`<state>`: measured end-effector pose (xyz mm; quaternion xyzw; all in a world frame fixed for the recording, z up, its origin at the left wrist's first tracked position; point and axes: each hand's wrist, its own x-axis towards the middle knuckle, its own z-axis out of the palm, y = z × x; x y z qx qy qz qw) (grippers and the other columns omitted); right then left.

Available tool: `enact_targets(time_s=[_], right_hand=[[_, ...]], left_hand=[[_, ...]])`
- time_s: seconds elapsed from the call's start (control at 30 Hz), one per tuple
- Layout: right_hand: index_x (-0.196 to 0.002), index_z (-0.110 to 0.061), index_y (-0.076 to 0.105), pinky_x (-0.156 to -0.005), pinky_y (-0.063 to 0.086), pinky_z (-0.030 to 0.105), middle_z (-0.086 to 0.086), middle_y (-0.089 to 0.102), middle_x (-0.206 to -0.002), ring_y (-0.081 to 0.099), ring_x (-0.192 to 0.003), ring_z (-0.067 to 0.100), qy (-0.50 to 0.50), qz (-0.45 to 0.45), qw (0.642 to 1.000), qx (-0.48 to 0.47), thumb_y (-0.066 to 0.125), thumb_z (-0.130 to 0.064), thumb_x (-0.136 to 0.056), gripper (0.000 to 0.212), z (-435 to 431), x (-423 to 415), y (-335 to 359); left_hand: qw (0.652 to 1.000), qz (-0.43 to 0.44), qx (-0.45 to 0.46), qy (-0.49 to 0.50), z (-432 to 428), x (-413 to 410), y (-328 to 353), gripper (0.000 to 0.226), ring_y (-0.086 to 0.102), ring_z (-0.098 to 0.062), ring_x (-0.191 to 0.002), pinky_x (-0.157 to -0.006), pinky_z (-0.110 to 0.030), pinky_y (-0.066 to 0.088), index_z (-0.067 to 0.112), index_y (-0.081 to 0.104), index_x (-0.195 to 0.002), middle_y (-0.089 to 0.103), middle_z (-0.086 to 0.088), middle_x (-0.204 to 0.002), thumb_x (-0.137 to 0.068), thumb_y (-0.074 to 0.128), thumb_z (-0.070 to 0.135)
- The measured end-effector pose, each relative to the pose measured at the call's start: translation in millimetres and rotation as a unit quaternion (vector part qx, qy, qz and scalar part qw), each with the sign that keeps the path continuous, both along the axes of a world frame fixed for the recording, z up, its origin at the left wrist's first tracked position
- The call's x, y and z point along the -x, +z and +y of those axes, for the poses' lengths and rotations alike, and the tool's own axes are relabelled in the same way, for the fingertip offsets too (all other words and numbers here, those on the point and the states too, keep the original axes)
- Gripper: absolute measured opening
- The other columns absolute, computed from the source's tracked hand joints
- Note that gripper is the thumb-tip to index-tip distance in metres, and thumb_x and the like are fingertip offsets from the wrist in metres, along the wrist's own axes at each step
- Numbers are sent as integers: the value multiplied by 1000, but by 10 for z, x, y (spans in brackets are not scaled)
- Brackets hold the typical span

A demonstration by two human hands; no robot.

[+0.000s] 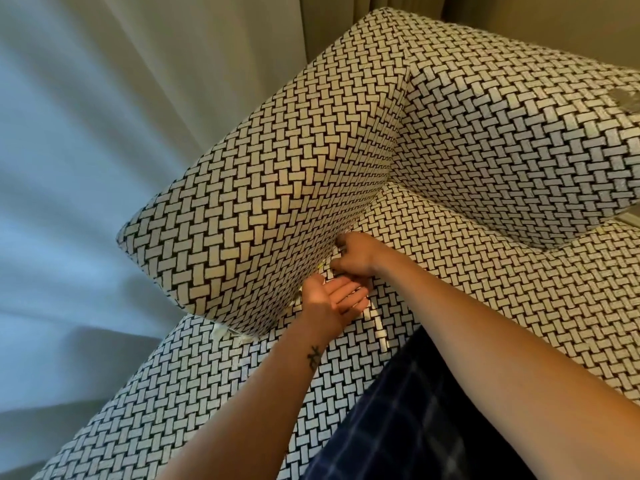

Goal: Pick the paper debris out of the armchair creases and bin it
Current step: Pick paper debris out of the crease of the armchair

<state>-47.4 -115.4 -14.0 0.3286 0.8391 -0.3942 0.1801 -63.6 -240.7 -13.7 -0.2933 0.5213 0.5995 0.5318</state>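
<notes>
The armchair [485, 140] is covered in a black-and-white woven pattern. My right hand [356, 254] presses into the crease between the left armrest [263, 209] and the seat [467, 271], fingers curled. A small yellowish paper scrap [320, 267] sticks out of the crease at its fingertips; whether they grip it is hidden. Just below, my left hand [332, 299] is held palm up and open, with nothing visible in it. A white paper strip [378, 325] lies on the seat beside it. White scraps [221, 330] poke out under the armrest's front corner.
Pale curtains [86, 150] hang to the left of and behind the chair. My leg in dark blue checked fabric [415, 417] rests against the seat's front. A worn patch [623, 97] marks the backrest at the far right. No bin is in view.
</notes>
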Motion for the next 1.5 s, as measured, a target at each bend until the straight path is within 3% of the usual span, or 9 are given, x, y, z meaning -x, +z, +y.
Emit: enact_targets(time_s=[0.1,0.2,0.53,0.87,1.03,1.13,1.27,1.37,1.5], right_hand=[[-126,-13,61,-94,55,41,7,69,-111,65,-99,25,50,-42,995,-77,71,-35,-86,47,-33,71,8],[-118,-15,62,-91,54,37,6,68,-108,62,-96,24,76,-49,987,-131,69,-47,-87,45,-77,97,-26],[-102,-15,65,-88,55,37,2,67,-96,62,-89,21,92,-97,977,-164,61,-60,-88,47,-130,157,-11],[-112,-8,64,-90,57,43,11,69,-107,66,-96,26,-58,-97,990,80,82,-31,-81,42,38,369,-136],[-102,-10,68,-98,54,47,8,69,-96,63,-92,25,-62,-80,990,97,82,-33,-81,33,91,321,-227],[-118,-10,69,-105,50,43,4,65,-102,58,-97,21,-49,-67,992,99,80,-32,-85,41,71,296,-203],[-109,-12,73,-82,47,29,0,67,-92,61,-91,18,-42,-25,997,66,77,-32,-88,29,50,220,-183],[-100,-13,75,-84,53,31,2,72,-85,65,-83,17,-43,-3,998,37,77,-28,-88,20,68,169,-139],[-109,-12,70,-92,56,36,7,73,-103,68,-93,21,-94,47,994,-36,76,-20,-86,25,213,79,-96]], left_hand=[[1000,-16,11,6,-36,38,-10,63,69,-36,-94,-82,-48,57,-5,65,-108,72,-24,-101,-105,29,46],[999,-28,15,6,-83,62,-20,69,69,-38,-108,-84,-47,57,-7,66,-113,74,-25,-107,-103,27,49],[994,-68,-44,68,12,125,23,71,67,-39,-109,-99,-54,51,-9,61,-118,70,-26,-116,-103,27,51],[997,-54,-39,30,-44,133,40,77,70,-38,-98,-99,-48,53,-12,66,-105,73,-31,-101,-103,22,51],[998,-54,-26,23,-15,153,13,82,72,-38,-96,-86,-47,58,-13,69,-105,74,-29,-103,-103,20,53],[998,-57,-22,25,-10,151,17,82,72,-38,-95,-86,-48,58,-14,68,-103,74,-30,-101,-103,21,52],[996,-69,-29,41,-3,151,42,80,69,-42,-98,-95,-54,54,-16,64,-100,72,-34,-99,-104,21,51],[992,-85,-60,74,62,157,83,73,58,-45,-122,-111,-55,43,-15,55,-125,63,-34,-124,-106,22,48],[989,-80,-80,90,271,165,106,69,42,-43,-141,-119,-52,31,-10,42,-143,46,-30,-148,-107,22,45]])
